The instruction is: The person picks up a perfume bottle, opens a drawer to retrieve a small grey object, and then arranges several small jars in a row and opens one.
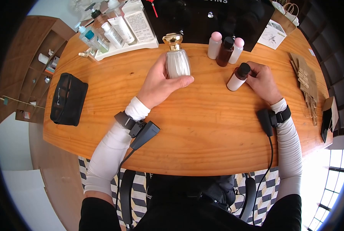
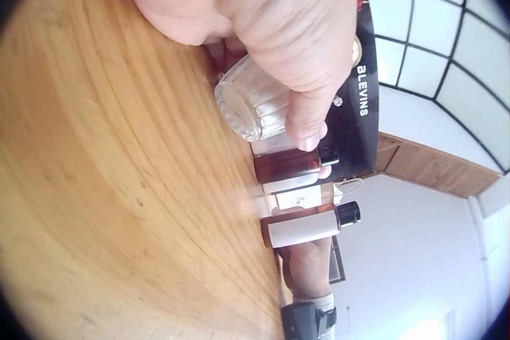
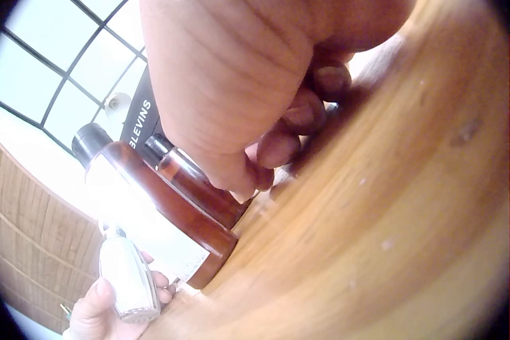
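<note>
My left hand (image 1: 160,79) grips a ribbed glass bottle (image 1: 178,63) with a gold cap, held upright. The thumb lies across its front, and other fingers are hidden behind it. In the left wrist view the clear base of this bottle (image 2: 253,101) shows under the thumb. An amber bottle (image 1: 237,78) with black cap and white label stands on the table beside my right hand (image 1: 264,82). In the right wrist view the right fingers (image 3: 299,117) are loosely curled low over the wood, next to the labelled bottle (image 3: 159,212) but not around it.
Two pink-capped bottles (image 1: 214,47) flank another amber bottle (image 1: 224,54) before a black case (image 1: 202,23). A white tray (image 1: 125,49) of toiletries stands at back left. A black pouch (image 1: 69,100) lies left; paper bags (image 1: 308,79) lie right on the wooden table (image 1: 202,134).
</note>
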Available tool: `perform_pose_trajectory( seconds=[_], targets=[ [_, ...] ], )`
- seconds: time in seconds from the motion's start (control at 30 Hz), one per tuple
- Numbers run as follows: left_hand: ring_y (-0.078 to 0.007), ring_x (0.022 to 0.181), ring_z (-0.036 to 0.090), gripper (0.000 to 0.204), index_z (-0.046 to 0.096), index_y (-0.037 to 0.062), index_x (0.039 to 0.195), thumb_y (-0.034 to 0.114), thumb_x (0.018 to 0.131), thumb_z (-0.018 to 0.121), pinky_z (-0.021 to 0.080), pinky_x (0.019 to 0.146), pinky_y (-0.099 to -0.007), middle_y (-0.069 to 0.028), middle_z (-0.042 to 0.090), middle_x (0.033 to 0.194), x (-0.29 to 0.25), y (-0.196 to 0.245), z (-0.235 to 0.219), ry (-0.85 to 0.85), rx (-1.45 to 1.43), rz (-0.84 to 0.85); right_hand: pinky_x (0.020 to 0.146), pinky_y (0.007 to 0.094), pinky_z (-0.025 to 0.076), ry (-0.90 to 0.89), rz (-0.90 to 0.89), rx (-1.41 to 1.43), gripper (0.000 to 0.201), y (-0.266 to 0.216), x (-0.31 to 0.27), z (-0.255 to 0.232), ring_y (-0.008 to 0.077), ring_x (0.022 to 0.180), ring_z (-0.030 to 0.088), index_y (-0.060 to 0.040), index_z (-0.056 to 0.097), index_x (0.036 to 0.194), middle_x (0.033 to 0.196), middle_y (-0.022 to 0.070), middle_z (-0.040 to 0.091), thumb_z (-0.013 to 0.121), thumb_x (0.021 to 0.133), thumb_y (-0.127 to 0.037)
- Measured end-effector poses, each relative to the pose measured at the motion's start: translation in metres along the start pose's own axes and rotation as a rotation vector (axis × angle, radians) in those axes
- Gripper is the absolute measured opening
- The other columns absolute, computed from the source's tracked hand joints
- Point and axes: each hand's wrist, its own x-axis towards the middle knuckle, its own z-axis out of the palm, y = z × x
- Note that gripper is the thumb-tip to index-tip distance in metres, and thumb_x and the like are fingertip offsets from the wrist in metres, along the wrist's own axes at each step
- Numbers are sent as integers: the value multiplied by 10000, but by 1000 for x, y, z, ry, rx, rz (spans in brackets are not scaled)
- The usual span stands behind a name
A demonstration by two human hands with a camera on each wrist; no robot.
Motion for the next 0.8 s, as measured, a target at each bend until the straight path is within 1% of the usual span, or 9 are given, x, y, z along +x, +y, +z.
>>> perform_pose_trajectory(
  seconds=[0.17,0.3,0.37,0.47,0.6,0.67,0.7,0.77,0.8],
  targets=[
    [-120,950,605,597,509,21,1261,227,825,861,542,818,-284,-45,599,1074,1,4,1,-2,-25,-16,593,317,468,11,2,-91,152,-6,0,-4,150,585,530,18,640,834,654,94,604,701,882,-113],
    [-119,950,605,609,510,21,1261,238,819,869,542,818,-285,-44,601,1079,1,2,0,-3,3,-11,595,314,469,-1,5,-34,148,-5,0,-4,149,590,532,20,641,834,654,95,604,699,881,-109],
    [-118,950,605,611,510,21,1261,239,818,870,541,818,-286,-42,600,1079,2,4,2,4,1,1,597,313,469,-1,47,-110,150,-15,-1,-7,150,591,532,22,641,834,653,97,603,700,880,-107],
    [-119,955,604,611,509,22,1264,234,819,869,541,822,-288,-41,599,1082,0,5,1,-3,-24,-25,596,312,469,17,-18,0,150,2,0,0,150,591,532,25,641,834,652,97,603,700,879,-106],
    [-121,965,607,618,508,25,1267,245,818,871,539,834,-288,-41,600,1085,0,2,0,-3,8,-18,596,312,471,5,-14,-21,148,-5,0,-5,152,589,538,24,646,840,654,97,609,701,879,-108],
    [-121,969,609,621,509,26,1268,251,818,873,539,837,-287,-41,601,1086,2,3,1,-4,-3,-19,594,315,472,-14,51,-103,146,-16,-1,-7,155,587,546,25,646,839,656,100,616,699,877,-105],
    [-120,969,609,618,509,26,1266,249,818,871,538,836,-288,-42,601,1086,2,3,1,-2,-9,-12,594,315,472,-14,52,-103,146,-11,0,-6,155,587,546,25,646,839,656,100,616,699,877,-105],
    [-120,968,609,615,510,26,1265,247,819,870,538,836,-288,-42,601,1085,0,1,0,1,-14,-13,589,320,468,14,-27,-9,150,3,1,0,152,580,533,26,640,834,650,101,608,700,876,-105],
    [-121,969,609,610,510,26,1265,243,821,867,539,835,-290,-43,602,1085,0,-1,-1,-1,4,-9,589,320,468,13,-26,-7,150,3,0,1,152,580,533,26,640,834,650,101,608,700,876,-105]
  ],
)
